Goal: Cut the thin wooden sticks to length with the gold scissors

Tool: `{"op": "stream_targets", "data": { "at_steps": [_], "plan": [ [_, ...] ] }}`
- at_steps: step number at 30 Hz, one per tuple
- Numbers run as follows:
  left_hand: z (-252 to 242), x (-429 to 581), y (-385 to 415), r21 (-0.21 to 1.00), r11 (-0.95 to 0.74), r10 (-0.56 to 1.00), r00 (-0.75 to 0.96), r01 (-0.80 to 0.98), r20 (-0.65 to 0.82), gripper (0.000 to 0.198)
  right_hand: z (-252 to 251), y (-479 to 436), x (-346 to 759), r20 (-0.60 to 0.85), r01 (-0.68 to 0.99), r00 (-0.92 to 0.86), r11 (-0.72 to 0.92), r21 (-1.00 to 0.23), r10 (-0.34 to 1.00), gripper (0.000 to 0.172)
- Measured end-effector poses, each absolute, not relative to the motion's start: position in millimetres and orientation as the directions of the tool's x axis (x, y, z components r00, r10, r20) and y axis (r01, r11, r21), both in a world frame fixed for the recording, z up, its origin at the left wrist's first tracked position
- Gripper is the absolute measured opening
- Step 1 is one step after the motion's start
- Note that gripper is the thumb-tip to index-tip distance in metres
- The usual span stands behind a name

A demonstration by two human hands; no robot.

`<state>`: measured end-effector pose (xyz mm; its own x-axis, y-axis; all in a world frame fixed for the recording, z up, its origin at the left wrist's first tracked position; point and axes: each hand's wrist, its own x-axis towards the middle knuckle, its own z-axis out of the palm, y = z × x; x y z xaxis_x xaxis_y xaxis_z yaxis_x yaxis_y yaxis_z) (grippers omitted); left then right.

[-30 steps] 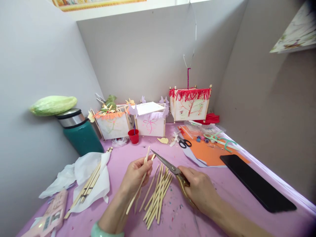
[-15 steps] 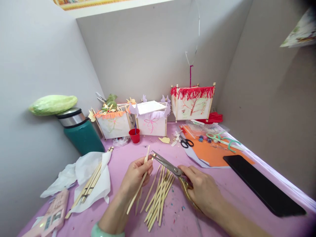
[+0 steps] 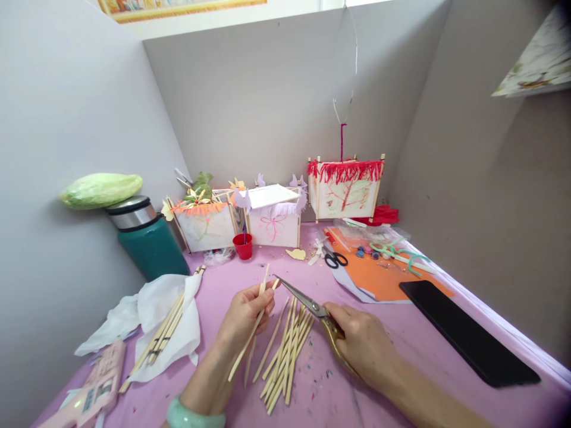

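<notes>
Sticks (image 3: 285,348) lie in a loose pile on the pink counter (image 3: 392,333), right in front of the person. Only one view shows all of this, looking down from the head.

Just left of the pile, the left hand (image 3: 245,315) pinches two thin sticks (image 3: 255,326) between thumb and fingers, and their tips poke up past the fingers. Just right of the pile, the right hand (image 3: 363,345) is wrapped tight around the gold handles of the scissors (image 3: 307,303). The blades look nearly closed, and their point sits right beside the stick tips and close to the left fingers.

That point could poke or nip a finger, because the sharp end is so near the hand. A cut-off bit could also jump away, since the sticks are stiff and the tips are short.

Far behind the pile stand three paper lanterns (image 3: 272,217) and a small red cup (image 3: 243,245). Left of the pile, more sticks rest on white paper (image 3: 167,324), with a green bottle (image 3: 147,241) behind. Right of the pile lie an orange sheet (image 3: 379,276) and a black phone (image 3: 468,333).
</notes>
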<state>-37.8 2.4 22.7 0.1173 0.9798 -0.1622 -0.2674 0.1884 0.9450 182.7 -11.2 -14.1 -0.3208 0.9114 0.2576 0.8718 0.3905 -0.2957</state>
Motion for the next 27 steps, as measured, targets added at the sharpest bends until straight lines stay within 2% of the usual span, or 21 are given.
{"op": "stream_targets", "data": {
  "at_steps": [3,7,11,17,24,27],
  "plan": [
    [22.4,-37.2,3.5,0.95,0.19,0.981,0.084,-0.249,-0.175,0.04,-16.3,-10.7,182.9,0.256,0.877,-0.319,0.387,-0.286,0.913,0.026],
    [24.1,-36.5,3.1,0.949,0.206,0.978,0.066,-0.239,-0.196,0.048,-20.0,-9.6,184.9,0.323,0.88,-0.277,0.374,-0.292,0.905,0.033],
    [26.0,-36.1,3.5,0.949,0.204,0.979,0.034,-0.239,-0.202,0.043,-22.5,-7.5,187.4,0.391,0.882,-0.297,0.407,-0.238,0.871,0.042],
    [28.3,-34.9,3.7,0.95,0.209,0.977,0.021,-0.231,-0.21,0.037,-20.2,-9.4,187.0,0.375,0.872,-0.346,0.442,-0.209,0.86,0.045],
    [28.5,-34.7,2.9,0.946,0.208,0.978,0.034,-0.248,-0.206,0.036,-16.8,-8.8,186.0,0.297,0.854,-0.333,0.42,-0.308,0.895,0.03],
    [28.6,-33.9,1.8,0.952,0.206,0.979,0.045,-0.226,-0.201,0.033,-16.3,-6.6,186.0,0.339,0.807,-0.297,0.424,-0.411,0.893,0.029]
  ]
}}
